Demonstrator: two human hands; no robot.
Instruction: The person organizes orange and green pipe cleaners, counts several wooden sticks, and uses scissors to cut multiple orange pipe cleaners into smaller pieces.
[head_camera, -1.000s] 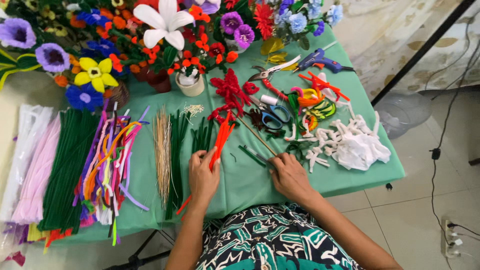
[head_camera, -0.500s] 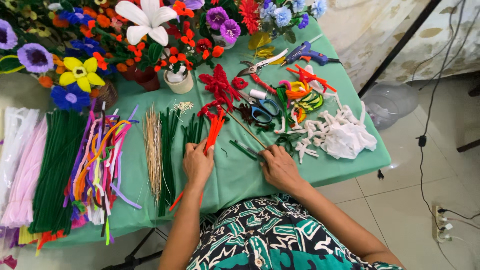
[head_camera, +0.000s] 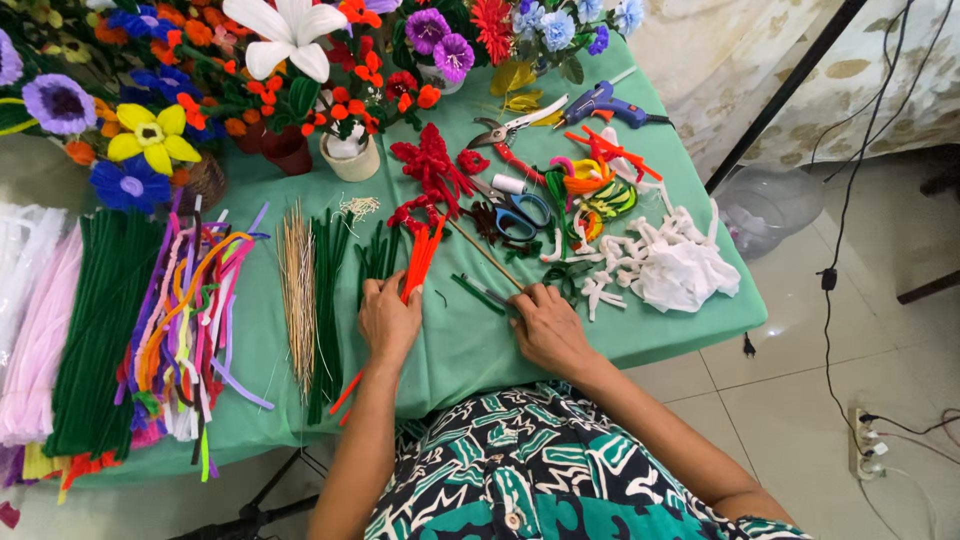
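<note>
I see the green table (head_camera: 450, 350) packed with stuff. Near the middle, my left hand (head_camera: 388, 322) is curled tight on a bunch of orange fuzzy sticks (head_camera: 420, 255) that point far, toward the red fuzzy flower (head_camera: 432, 165). My right hand (head_camera: 548, 328) pinches the near end of 1 thin wooden stick (head_camera: 485, 258). I think the bunch could slip and scatter, or bump the scissors (head_camera: 515, 210) just to the right.

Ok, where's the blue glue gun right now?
The blue glue gun lies at the table's far right edge, beside the pruning shears, just beyond the orange pipe cleaner pieces.
</note>
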